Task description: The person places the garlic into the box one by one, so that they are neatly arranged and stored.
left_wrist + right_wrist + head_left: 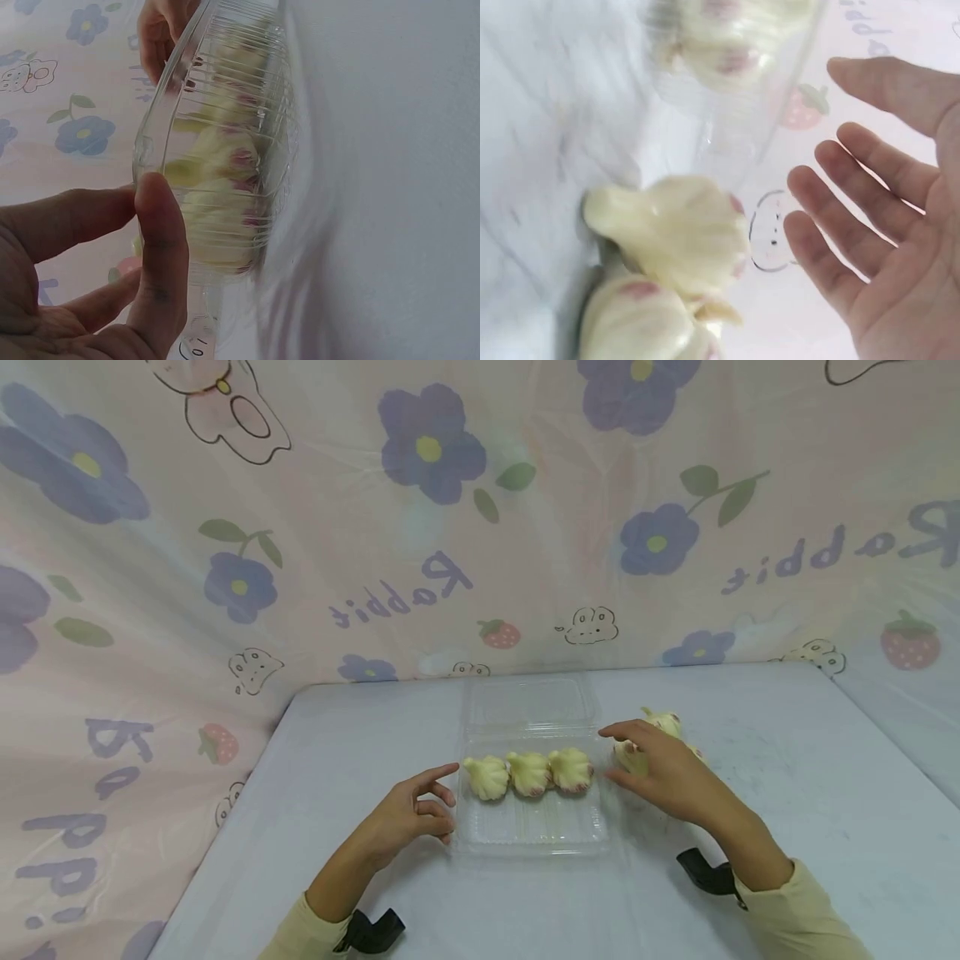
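A clear plastic clamshell box point(528, 827) lies with its lid folded back, holding three garlic bulbs point(529, 774) in a row. At the box's left edge is my left hand point(408, 814), index finger extended and the others loosely bent. In the left wrist view its thumb point(161, 240) and index finger appear at the rim; firm contact cannot be told. My right hand point(663, 772) hovers right of the box with fingers spread and nothing held. Loose garlic bulbs point(663, 722) lie beside and partly behind it; the right wrist view shows a garlic bulb point(679, 232) close to its fingers.
The transparent lid point(528, 703) lies flat toward the back of the white table point(360, 727). Behind the table hangs a printed cloth point(315, 510) with flowers and rabbits. Black wrist mounts point(375, 931) sit at both sleeves.
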`<state>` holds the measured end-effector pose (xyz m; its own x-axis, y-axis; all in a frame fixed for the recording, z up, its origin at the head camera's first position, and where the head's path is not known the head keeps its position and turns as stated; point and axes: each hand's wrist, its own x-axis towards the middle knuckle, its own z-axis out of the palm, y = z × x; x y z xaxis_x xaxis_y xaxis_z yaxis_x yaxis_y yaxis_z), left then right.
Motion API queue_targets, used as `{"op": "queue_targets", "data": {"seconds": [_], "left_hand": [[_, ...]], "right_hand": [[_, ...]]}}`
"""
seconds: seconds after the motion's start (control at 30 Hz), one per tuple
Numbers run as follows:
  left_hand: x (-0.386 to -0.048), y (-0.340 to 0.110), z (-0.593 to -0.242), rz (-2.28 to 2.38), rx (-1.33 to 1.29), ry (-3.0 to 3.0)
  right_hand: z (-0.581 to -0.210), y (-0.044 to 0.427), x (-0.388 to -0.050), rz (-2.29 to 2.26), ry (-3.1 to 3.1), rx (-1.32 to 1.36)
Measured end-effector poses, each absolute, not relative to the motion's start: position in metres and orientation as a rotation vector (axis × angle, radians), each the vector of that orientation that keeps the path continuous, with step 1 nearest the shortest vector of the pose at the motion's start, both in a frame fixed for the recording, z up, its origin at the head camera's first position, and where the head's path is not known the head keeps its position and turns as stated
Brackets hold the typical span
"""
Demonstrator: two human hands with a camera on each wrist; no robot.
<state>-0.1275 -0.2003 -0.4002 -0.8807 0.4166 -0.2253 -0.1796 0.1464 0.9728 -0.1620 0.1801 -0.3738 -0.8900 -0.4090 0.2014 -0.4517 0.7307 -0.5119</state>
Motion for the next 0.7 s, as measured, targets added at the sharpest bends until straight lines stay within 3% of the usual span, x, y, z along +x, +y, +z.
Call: {"op": "queue_targets", "data": {"seconds": [0.27,0.7], "left_hand": [[-0.129,-0.199,-0.402,1.79,0.244,1.974],[-0.126,-0.201,-0.397,1.779,0.261,1.986]], "right_hand": [[-0.367,0.216,-0.161,0.83,-2.872,0.646],[-0.392,0.274,-0.158,0.782,-2.869,0.524]]}}
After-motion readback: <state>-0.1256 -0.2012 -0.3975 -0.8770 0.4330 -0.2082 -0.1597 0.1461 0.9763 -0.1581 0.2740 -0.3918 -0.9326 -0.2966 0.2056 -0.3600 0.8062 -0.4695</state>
